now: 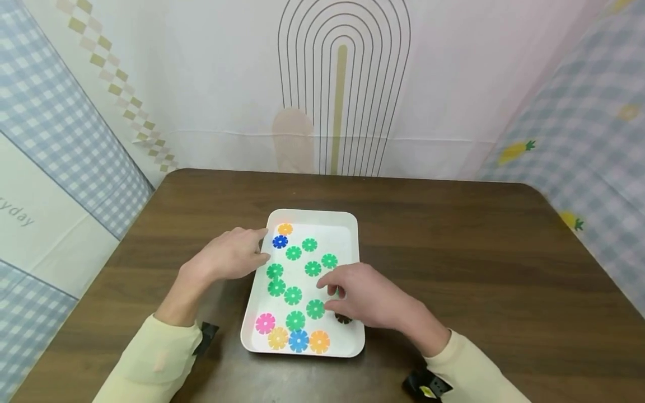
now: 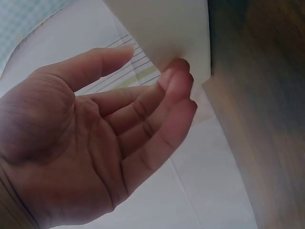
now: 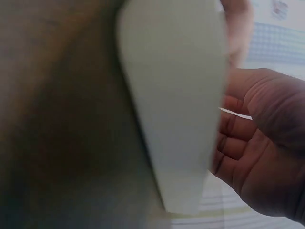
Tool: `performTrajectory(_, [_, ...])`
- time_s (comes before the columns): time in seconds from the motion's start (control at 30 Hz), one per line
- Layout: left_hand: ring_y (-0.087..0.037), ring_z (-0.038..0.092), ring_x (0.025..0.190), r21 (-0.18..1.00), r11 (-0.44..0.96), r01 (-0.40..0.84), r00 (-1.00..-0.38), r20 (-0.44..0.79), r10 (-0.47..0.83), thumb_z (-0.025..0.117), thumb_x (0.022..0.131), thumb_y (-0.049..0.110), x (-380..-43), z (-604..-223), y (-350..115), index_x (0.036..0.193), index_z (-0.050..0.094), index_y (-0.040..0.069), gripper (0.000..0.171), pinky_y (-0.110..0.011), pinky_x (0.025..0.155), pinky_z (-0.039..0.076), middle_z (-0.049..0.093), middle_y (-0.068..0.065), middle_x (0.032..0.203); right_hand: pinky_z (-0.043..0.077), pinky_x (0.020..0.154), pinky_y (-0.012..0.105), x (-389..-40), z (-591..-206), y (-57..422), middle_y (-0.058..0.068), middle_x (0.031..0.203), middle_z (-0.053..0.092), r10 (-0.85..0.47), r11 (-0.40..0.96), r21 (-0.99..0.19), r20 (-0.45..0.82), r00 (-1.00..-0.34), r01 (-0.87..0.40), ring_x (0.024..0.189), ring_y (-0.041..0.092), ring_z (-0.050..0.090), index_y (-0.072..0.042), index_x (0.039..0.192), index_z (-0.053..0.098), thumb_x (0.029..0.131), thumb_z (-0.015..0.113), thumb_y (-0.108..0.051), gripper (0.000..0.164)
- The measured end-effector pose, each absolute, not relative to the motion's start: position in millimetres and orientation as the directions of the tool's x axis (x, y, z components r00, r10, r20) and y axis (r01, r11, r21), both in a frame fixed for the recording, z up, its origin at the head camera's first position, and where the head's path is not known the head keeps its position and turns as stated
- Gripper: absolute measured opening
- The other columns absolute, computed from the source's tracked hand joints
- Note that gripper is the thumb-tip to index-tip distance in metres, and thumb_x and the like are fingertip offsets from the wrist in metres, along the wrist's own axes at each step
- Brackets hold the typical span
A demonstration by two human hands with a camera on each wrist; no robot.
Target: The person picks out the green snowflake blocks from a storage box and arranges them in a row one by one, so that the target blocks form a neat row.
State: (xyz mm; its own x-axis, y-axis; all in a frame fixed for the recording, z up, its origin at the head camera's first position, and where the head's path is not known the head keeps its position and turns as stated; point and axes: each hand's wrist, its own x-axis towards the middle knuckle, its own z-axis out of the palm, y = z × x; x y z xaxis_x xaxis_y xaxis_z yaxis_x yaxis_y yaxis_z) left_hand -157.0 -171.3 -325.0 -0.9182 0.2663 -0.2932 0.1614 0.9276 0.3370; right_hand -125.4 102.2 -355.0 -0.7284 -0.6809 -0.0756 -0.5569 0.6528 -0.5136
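Several coloured notched discs [image 1: 293, 295] lie in a white tray [image 1: 335, 229] on the brown table [image 1: 453, 252]; the left hand [image 1: 227, 257] touches the left rim, fingers loosely extended, and the right hand [image 1: 368, 294] hovers over the right side, thumb and index finger apart. The left wrist view exposes the left palm, unseen from the head; in the right wrist view, the tray wall masks the right fingertips. Lettering [image 1: 17, 211] on the cloth [image 1: 45, 240], cut off, reads "ryday"; the right hand partly covers a dark disc [image 1: 344, 319].
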Motion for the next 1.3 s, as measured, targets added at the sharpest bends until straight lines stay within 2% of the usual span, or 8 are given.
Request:
performTrajectory(0.17, [-0.024,0.062,0.091,0.34,0.928,0.15,-0.92,-0.295,0.257,0.068,0.102,0.025,-158.5,-325.6,-172.1,0.154,0.049,-0.003,0.062,-0.04,0.082,0.05,0.074,-0.014,0.116,0.047,0.069,0.021,-121.2,-366.5,93.5,-0.005,0.09,0.071,-0.712,0.646,-0.434,-0.047,-0.7,-0.628,0.074,0.005,0.053,-0.012,0.112,0.079,0.091,0.082,-0.018,0.022])
performTrajectory(0.33, [-0.027,0.063,0.099,0.313,0.936,0.162,-0.924,-0.284,0.255,0.07,0.1,0.024,-160.1,-325.3,-170.7,0.15,0.055,-0.002,0.058,-0.048,0.094,0.054,0.071,-0.019,0.131,0.04,0.064,0.022,-119.9,-371.9,92.6,-0.008,0.078,0.056,-0.71,0.654,-0.392,-0.024,-0.703,-0.647,0.069,0.007,0.046,-0.016,0.099,0.076,0.09,0.083,-0.022,0.012])
performTrajectory(0.6, [-0.029,0.063,0.104,0.297,0.945,0.139,-0.922,-0.309,0.233,0.072,0.1,0.023,-158.7,-325.1,-168.6,0.154,0.049,-0.002,0.064,-0.053,0.1,0.054,0.067,-0.021,0.138,0.034,0.058,0.024,-117.7,-375.0,89.2,-0.009,0.072,0.048,-0.678,0.698,-0.362,-0.055,-0.733,-0.618,0.063,0.008,0.041,-0.016,0.098,0.077,0.091,0.082,-0.027,0.014])
performTrajectory(0.73, [-0.03,0.064,0.106,0.295,0.943,0.152,-0.922,-0.301,0.243,0.071,0.1,0.023,-158.6,-325.0,-168.1,0.155,0.048,-0.002,0.064,-0.054,0.101,0.054,0.066,-0.021,0.14,0.037,0.059,0.024,-115.9,-374.8,87.3,-0.009,0.076,0.053,-0.656,0.72,-0.354,-0.066,-0.752,-0.597,0.065,0.008,0.045,-0.017,0.102,0.078,0.091,0.083,-0.028,0.016])
performTrajectory(0.87, [-0.03,0.064,0.109,0.291,0.944,0.157,-0.922,-0.299,0.246,0.071,0.1,0.024,-158.2,-325.0,-167.6,0.155,0.048,-0.001,0.064,-0.057,0.104,0.053,0.066,-0.02,0.14,0.041,0.062,0.026,-113.8,-373.0,85.3,-0.008,0.087,0.06,-0.631,0.747,-0.349,-0.103,-0.769,-0.566,0.071,0.009,0.049,-0.017,0.11,0.078,0.092,0.082,-0.029,0.022])
performTrajectory(1.17, [-0.03,0.064,0.106,0.288,0.946,0.149,-0.918,-0.314,0.241,0.07,0.1,0.024,-157.4,-324.6,-168.1,0.155,0.047,0.0,0.064,-0.055,0.099,0.054,0.067,-0.02,0.137,0.042,0.062,0.028,-111.9,-372.8,83.5,-0.006,0.093,0.059,-0.619,0.759,-0.341,-0.112,-0.778,-0.554,0.073,0.011,0.049,-0.018,0.111,0.076,0.089,0.082,-0.03,0.025])
performTrajectory(1.23, [-0.029,0.063,0.101,0.288,0.946,0.147,-0.918,-0.317,0.24,0.069,0.101,0.023,-157.1,-324.7,-169.0,0.155,0.047,0.0,0.063,-0.049,0.091,0.055,0.07,-0.018,0.13,0.043,0.065,0.028,-111.8,-373.1,83.5,-0.006,0.095,0.061,-0.625,0.753,-0.345,-0.106,-0.774,-0.56,0.076,0.01,0.05,-0.018,0.111,0.076,0.089,0.082,-0.029,0.025])
performTrajectory(1.3, [-0.026,0.064,0.09,0.302,0.944,0.134,-0.914,-0.33,0.235,0.068,0.101,0.021,-156.8,-324.8,-169.7,0.154,0.047,0.0,0.061,-0.042,0.08,0.054,0.072,-0.015,0.115,0.045,0.067,0.028,-111.6,-373.4,83.4,-0.007,0.096,0.063,-0.634,0.745,-0.345,-0.1,-0.767,-0.571,0.078,0.009,0.052,-0.019,0.111,0.076,0.09,0.082,-0.029,0.025])
